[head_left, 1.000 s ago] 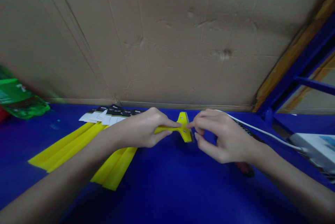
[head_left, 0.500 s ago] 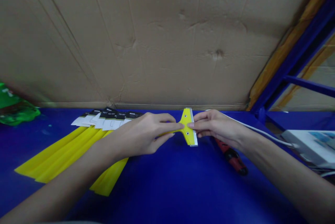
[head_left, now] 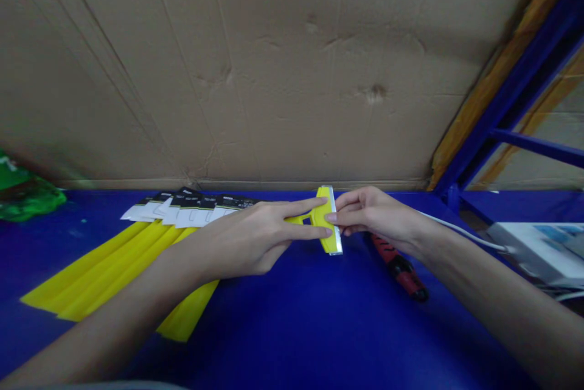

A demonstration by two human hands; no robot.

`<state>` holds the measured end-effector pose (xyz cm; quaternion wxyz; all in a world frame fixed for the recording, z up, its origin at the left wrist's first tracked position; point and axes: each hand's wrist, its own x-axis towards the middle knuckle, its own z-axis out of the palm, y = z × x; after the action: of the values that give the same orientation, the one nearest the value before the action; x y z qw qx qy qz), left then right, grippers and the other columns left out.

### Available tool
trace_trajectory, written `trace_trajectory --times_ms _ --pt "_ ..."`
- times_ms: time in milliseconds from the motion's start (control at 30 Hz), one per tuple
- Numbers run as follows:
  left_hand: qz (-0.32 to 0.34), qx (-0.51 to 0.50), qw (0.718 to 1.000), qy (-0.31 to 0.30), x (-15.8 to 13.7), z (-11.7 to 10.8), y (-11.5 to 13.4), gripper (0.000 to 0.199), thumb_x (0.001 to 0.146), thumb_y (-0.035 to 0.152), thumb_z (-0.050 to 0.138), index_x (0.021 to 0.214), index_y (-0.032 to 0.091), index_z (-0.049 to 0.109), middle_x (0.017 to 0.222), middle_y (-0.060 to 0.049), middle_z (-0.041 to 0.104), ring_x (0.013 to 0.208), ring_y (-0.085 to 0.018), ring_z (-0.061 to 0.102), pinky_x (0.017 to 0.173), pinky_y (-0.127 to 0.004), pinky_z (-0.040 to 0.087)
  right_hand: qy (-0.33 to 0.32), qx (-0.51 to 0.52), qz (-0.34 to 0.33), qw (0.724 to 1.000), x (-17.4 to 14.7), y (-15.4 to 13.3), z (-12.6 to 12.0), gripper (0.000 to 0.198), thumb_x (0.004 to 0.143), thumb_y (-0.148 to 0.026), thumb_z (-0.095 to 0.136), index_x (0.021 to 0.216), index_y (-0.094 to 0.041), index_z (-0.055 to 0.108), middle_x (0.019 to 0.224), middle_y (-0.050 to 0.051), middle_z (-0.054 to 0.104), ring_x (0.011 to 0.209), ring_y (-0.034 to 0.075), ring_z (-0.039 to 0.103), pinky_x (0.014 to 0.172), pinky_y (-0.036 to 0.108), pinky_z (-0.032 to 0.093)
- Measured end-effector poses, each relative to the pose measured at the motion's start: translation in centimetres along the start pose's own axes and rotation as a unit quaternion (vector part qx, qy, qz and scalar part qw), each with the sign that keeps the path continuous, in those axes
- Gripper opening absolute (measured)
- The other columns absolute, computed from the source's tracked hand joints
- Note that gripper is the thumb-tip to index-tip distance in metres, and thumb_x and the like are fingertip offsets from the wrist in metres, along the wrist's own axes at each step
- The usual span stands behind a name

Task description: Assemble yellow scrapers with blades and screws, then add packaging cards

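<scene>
Between my hands is a yellow scraper (head_left: pixel 326 240) with a wide head and a silvery metal strip along its right edge. My left hand (head_left: pixel 262 235) holds it by the handle, two fingers stretched over the head where the screws sit. With thumb and fingertips, my right hand (head_left: pixel 371 215) pinches the head at its metal edge. Partly under my right wrist lies a red and black tool (head_left: pixel 401 269), its upper end hidden. Left of my left hand, several yellow strips (head_left: pixel 98 265) with black and white cards (head_left: pixel 182 207) lie fanned out.
The blue tabletop (head_left: pixel 292 329) meets a cardboard wall (head_left: pixel 283 73) at the back. A green plastic bag (head_left: pixel 27 195) sits at far left. On the right are a white box (head_left: pixel 542 253), a white cable (head_left: pixel 465 233) and a blue metal frame (head_left: pixel 502 110).
Fingers of my left hand have slid forward from the scraper's neck onto its head, now spread over the screws. My right hand keeps its pinch. The view has shifted slightly.
</scene>
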<state>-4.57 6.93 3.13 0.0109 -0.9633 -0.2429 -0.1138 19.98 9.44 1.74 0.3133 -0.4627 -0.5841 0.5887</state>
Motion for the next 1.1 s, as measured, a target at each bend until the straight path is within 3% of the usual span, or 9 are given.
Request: trace_trajectory --times_ms 400,533,600,667,733,800,867,967,1100 --pt "0.000 -0.043 0.998 0.043 0.2 0.3 0.6 0.045 0.101 0.008 0.043 0.133 0.022 0.071 0.161 -0.019 0.048 0.138 -0.029 0.059 0.106 -0.039 0.055 -0.024 0.015 0.020 0.999 -0.4 -0.6 -0.7 0.031 0.054 -0.029 0.100 0.071 -0.016 0.077 0.067 -0.001 0.073 0.059 0.009 0.061 0.059 0.022 0.048" --pt "-0.048 -0.114 0.988 0.093 0.7 0.9 1.7 0.036 0.104 0.016 0.047 0.130 0.023 0.070 0.160 -0.016 0.052 0.142 -0.029 0.056 0.110 -0.043 0.052 -0.020 -0.053 -0.008 0.998 -1.3 -1.8 -1.7 0.031 0.065 -0.040 0.095 0.077 -0.017 0.080 0.074 0.003 0.077 0.065 0.012 0.065 0.063 0.025 0.050" --pt "-0.107 -0.210 0.962 0.136 1.2 1.3 2.5 0.034 0.102 0.018 0.052 0.131 0.024 0.069 0.153 -0.013 0.060 0.131 -0.026 0.064 0.107 -0.044 0.053 -0.003 -0.091 -0.035 0.995 -1.7 -2.3 -2.4 0.030 0.075 -0.046 0.088 0.077 -0.018 0.079 0.074 0.005 0.077 0.067 0.015 0.068 0.063 0.026 0.051" --pt "-0.188 -0.384 0.884 0.189 1.5 1.7 3.4 0.030 0.100 0.022 0.060 0.128 0.024 0.068 0.140 -0.012 0.068 0.095 -0.018 0.072 0.083 -0.034 0.060 0.033 -0.116 -0.057 0.991 -2.0 -2.3 -3.2 0.028 0.083 -0.047 0.081 0.076 -0.019 0.077 0.071 0.005 0.077 0.065 0.016 0.069 0.060 0.027 0.051" --pt "-0.257 -0.573 0.745 0.223 1.7 2.2 4.0 0.032 0.094 0.026 0.070 0.125 0.021 0.067 0.117 -0.010 0.072 0.070 -0.012 0.064 0.060 -0.025 0.054 0.074 -0.158 -0.072 0.982 -2.0 -1.8 -3.8 0.024 0.087 -0.041 0.077 0.075 -0.021 0.074 0.068 0.004 0.077 0.059 0.017 0.068 0.057 0.028 0.050" --pt "-0.303 -0.694 0.607 0.241 1.4 2.8 4.2 0.045 0.090 0.026 0.076 0.132 0.021 0.061 0.091 -0.005 0.070 0.062 -0.009 0.058 0.055 -0.020 0.046 0.077 -0.226 -0.089 0.967 -2.0 -0.7 -4.0 0.010 0.087 -0.030 0.075 0.084 -0.021 0.075 0.070 0.003 0.078 0.063 0.019 0.070 0.060 0.029 0.052" --pt "-0.344 -0.747 0.516 0.239 0.9 3.7 4.2 0.059 0.090 0.023 0.077 0.143 0.023 0.051 0.074 0.000 0.063 0.057 -0.009 0.056 0.054 -0.018 0.043 0.073 -0.315 -0.123 0.938 -1.9 0.4 -3.7 0.001 0.085 -0.021 0.074 0.086 -0.020 0.075 0.077 0.003 0.080 0.071 0.020 0.074 0.065 0.030 0.053" --pt "-0.361 -0.771 0.449 0.271 0.0 5.1 4.0 0.076 0.086 0.018 0.079 0.151 0.025 0.040 0.074 0.001 0.063 0.058 -0.008 0.054 0.056 -0.017 0.042 0.069 -0.402 -0.197 0.892 -1.8 1.9 -2.6 0.011 0.084 -0.011 0.071 0.088 -0.020 0.074 0.084 0.003 0.080 0.076 0.019 0.074 0.072 0.029 0.054" --pt "-0.380 -0.781 0.426 0.253 -0.9 6.0 4.0 0.086 0.088 0.023 0.078 0.158 0.028 0.030 0.071 0.000 0.065 0.057 -0.009 0.056 0.059 -0.017 0.042 0.050 -0.464 -0.250 0.849 -1.0 2.9 -0.8 0.018 0.084 -0.009 0.071 0.097 -0.021 0.075 0.095 0.005 0.081 0.085 0.020 0.073 0.078 0.031 0.052"
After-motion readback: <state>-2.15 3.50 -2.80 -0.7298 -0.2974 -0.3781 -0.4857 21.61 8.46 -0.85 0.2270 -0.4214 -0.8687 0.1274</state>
